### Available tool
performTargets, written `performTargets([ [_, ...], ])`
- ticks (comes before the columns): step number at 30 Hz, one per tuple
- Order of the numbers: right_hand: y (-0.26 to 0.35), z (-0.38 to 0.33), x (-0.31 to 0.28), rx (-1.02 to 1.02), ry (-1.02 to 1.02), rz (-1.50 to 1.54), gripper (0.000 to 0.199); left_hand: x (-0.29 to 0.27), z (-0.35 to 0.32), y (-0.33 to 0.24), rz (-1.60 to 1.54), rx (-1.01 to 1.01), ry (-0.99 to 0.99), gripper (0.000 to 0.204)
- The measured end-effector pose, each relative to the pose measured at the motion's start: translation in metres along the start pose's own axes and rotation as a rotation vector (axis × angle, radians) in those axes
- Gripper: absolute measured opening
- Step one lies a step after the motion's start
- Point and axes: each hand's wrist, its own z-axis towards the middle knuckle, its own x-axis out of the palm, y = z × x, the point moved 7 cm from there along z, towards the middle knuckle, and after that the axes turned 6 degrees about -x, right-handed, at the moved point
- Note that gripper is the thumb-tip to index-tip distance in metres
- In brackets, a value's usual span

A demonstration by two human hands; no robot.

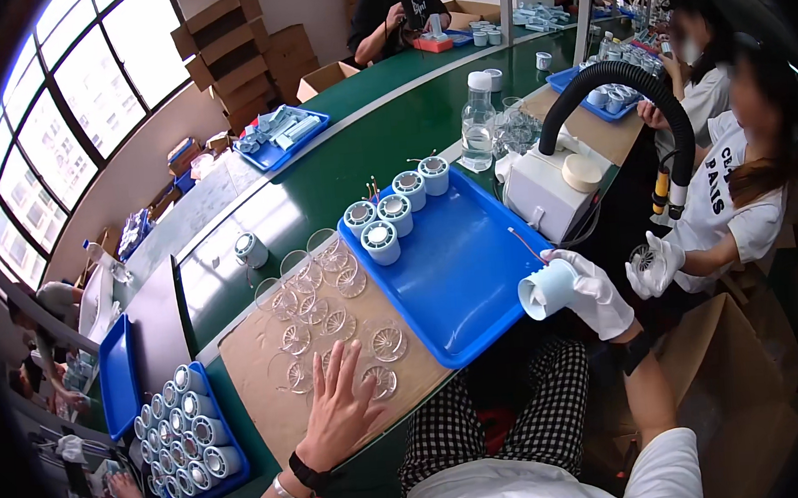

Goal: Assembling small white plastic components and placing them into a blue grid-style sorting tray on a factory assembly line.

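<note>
My right hand point(595, 298), in a white glove, grips a pale blue cylindrical housing point(546, 290) just past the right edge of a blue tray point(461, 277). A thin reddish wire sticks up from the housing. My left hand point(341, 408) is bare, its fingers spread over a sheet of cardboard point(253, 352). Several clear plastic spoked discs point(389, 342) lie on that sheet around the fingertips; whether the hand touches one I cannot tell. Several round pale blue motor units point(380, 241) stand in the tray's far left corner, some with wires.
A grey-white box point(543, 188) with a black flexible hose point(609, 72) stands beyond the tray, beside a clear bottle point(478, 128). A full tray of pale blue units point(190, 430) sits at the left. At the right, a co-worker's gloved hand point(656, 263) holds a clear disc.
</note>
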Motion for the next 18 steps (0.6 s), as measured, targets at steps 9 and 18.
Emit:
performTargets([
  [9, -0.033, -0.096, -0.129, -0.035, -0.605, 0.146, 0.039, -0.024, 0.003, -0.027, -0.022, 0.079, -0.039, 0.031],
  [18, -0.003, -0.058, -0.199, -0.234, -0.971, -0.302, 0.041, 0.079, 0.045, -0.126, -1.874, -0.198, 0.495, 0.063],
])
